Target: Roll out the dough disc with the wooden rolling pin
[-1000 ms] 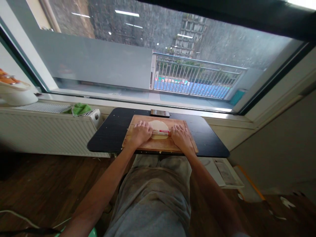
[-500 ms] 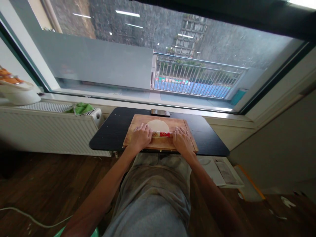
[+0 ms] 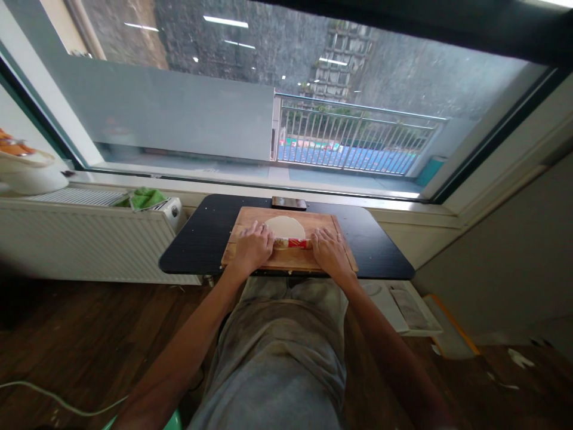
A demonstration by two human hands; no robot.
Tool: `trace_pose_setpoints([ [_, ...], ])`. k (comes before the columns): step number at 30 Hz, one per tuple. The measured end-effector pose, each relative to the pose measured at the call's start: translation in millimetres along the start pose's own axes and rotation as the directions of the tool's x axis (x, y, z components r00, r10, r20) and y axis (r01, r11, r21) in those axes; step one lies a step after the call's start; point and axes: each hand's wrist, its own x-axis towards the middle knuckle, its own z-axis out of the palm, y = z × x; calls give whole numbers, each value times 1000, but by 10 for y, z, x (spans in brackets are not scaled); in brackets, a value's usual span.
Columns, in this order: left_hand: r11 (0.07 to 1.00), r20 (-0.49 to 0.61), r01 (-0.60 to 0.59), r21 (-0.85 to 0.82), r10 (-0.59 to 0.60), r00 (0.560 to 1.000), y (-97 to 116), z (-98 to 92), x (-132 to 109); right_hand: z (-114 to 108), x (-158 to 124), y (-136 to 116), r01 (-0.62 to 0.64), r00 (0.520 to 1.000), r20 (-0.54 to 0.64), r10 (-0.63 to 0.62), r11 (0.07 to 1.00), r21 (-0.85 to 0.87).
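Note:
A rolling pin (image 3: 297,243) with a red and white printed wrap lies crosswise on a wooden cutting board (image 3: 286,260). My left hand (image 3: 254,246) is over its left end and my right hand (image 3: 330,249) over its right end, palms down, with the fingers pointing forward across it. Both ends are hidden under the hands. A flat, pale round of dough (image 3: 285,227) lies on the board just beyond the pin, its near edge reaching the pin.
The board rests on a black table (image 3: 192,242), with a phone-like dark rectangle (image 3: 289,203) at its far edge. Past it is a large window. A radiator (image 3: 89,239) with a green cloth (image 3: 145,198) stands on the left; a white low cabinet (image 3: 403,307) is right.
Both hands stay on the rolling pin, with hardly any shift against the board. The whole view has moved slightly, so things sit a little further left.

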Motion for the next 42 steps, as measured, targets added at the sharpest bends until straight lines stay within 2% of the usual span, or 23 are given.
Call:
trace_pose_setpoints([
  [7, 999, 0, 29, 18, -29, 1000, 13, -26, 153, -7, 315, 23, 126, 992, 1, -128, 975, -181],
  [11, 999, -4, 34, 27, -34, 999, 24, -18, 115, 37, 530, -182, 110, 993, 44, -105, 987, -119],
  [15, 997, -5, 55, 44, -55, 998, 27, -11, 92, 115, 805, -438, 229, 969, 114, -220, 971, -65],
  [17, 998, -10, 45, 45, -44, 999, 8, -2, 104, 147, 913, -507, 254, 958, 151, -243, 965, -61],
  [20, 999, -11, 5, 41, -4, 1000, -31, 15, 135, 178, 978, -524, 228, 962, 176, -211, 970, -83],
  [24, 999, -13, -8, 41, 8, 1000, -31, 21, 131, 199, 877, -488, 207, 974, 109, -197, 975, -86],
  [32, 1000, 4, 15, -18, -14, 1000, 96, -52, -48, 252, 561, -477, 165, 986, -12, -166, 986, -33],
  [39, 999, 18, 29, -25, -28, 999, 108, -64, -78, 252, 337, -507, 110, 993, -33, -111, 993, -39],
  [42, 999, 26, 23, -34, -22, 999, 105, -59, -87, 274, 226, -507, 96, 992, -77, -98, 995, -28],
])
